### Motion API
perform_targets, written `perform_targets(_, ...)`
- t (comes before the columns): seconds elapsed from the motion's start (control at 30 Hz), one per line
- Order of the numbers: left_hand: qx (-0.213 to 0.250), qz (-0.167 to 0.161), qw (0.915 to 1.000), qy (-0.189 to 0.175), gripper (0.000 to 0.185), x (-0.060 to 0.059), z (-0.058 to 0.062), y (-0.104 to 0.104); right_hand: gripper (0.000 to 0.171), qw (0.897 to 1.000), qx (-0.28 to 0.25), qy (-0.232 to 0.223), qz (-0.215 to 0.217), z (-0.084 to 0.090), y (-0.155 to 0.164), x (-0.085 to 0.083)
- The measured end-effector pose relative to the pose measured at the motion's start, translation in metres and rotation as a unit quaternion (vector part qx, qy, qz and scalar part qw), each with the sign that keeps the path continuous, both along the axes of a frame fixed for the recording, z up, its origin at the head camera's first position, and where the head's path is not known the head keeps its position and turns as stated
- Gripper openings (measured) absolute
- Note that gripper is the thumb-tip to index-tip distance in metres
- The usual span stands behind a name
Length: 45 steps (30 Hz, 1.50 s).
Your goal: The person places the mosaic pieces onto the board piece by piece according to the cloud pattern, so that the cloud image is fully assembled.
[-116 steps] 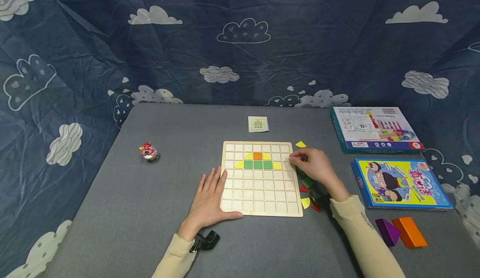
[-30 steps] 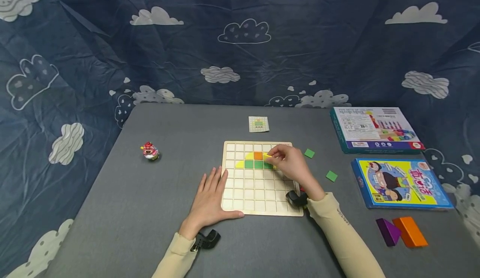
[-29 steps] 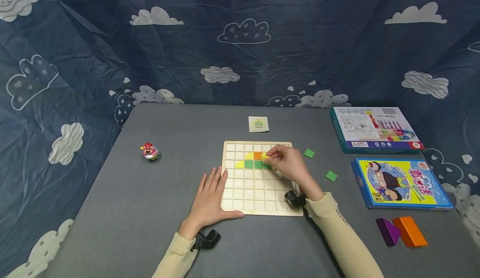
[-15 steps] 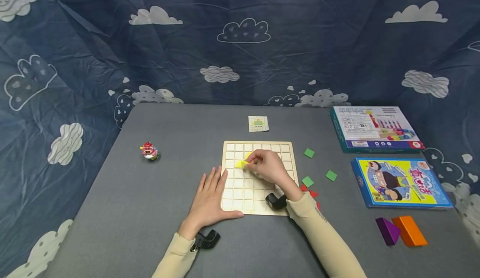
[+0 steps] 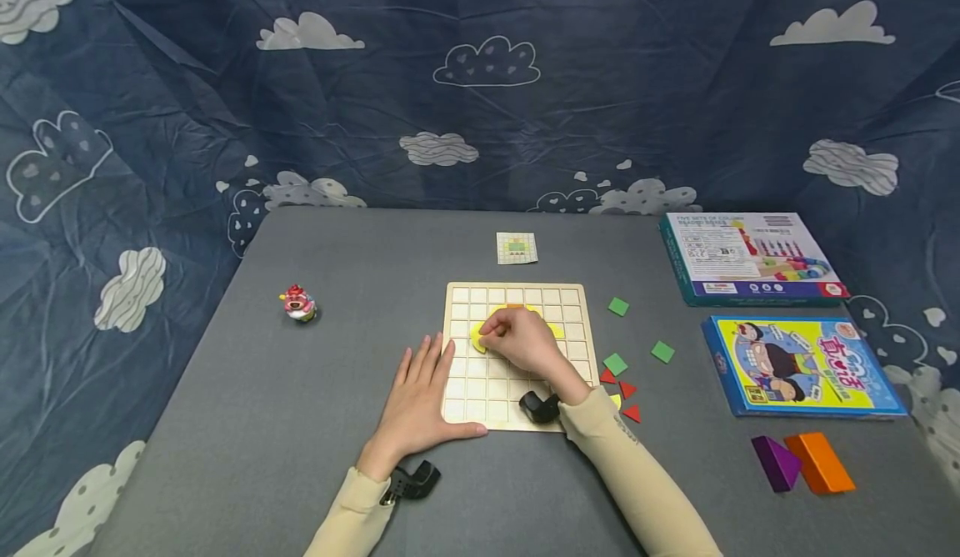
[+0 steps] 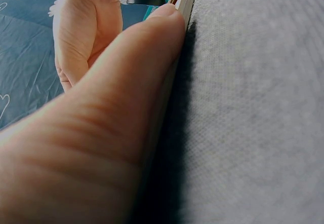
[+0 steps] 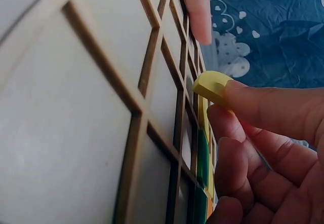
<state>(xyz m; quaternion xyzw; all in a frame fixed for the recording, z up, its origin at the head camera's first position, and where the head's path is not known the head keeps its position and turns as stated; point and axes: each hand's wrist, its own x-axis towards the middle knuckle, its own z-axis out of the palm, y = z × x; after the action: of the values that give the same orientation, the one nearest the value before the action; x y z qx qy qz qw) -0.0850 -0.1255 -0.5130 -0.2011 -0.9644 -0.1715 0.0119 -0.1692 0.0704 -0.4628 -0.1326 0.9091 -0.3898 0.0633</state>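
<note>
1. Filling a gridded wooden board (image 5: 517,419) with coloured tiles, a person has the job barely begun: an orange, a green and a few yellow tiles sit in the upper rows around the right hand, and most cells, including all the lower rows, are bare wood.
2. Waiting on the grey table (image 5: 337,474) just right of the board are loose green squares (image 5: 618,307) and red triangles (image 5: 628,389); a small pattern card (image 5: 517,248) lies beyond the board's far edge.
3. Pinched between thumb and fingertip of the right hand (image 5: 521,343) is a yellow piece (image 7: 212,86) with one rounded side, held just above the cells at the board's left, beside the green tiles; the other fingers curl under. Whether it touches the wood yet is hard to tell from the wrist view.
4. Resting flat at the board's near left corner, the left hand (image 5: 420,398) holds nothing, its fingers straight and its thumb (image 6: 126,97) pressed along the board's edge.
</note>
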Motion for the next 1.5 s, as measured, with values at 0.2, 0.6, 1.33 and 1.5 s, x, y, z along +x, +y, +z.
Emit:
perform_targets(0.2,0.000,-0.001,1.0000,-0.001,0.124,0.000,0.000,0.000,0.006,1.000,0.019,-0.007,-0.002,0.000,-0.003,0.001)
perform_targets(0.6,0.000,0.001,1.0000,-0.003,0.123,0.000,0.000,-0.001,0.009,1.000,0.025,0.018,-0.002,0.000,-0.007,0.004)
perform_targets(1.33,-0.001,0.001,1.0000,-0.007,0.122,0.001,0.002,0.000,0.016,0.998,0.038,0.036,-0.018,0.000,-0.010,0.010)
perform_targets(1.5,-0.002,0.001,1.0000,-0.009,0.123,0.001,0.002,-0.001,0.017,0.998,0.043,0.036,-0.019,-0.002,-0.010,0.010)
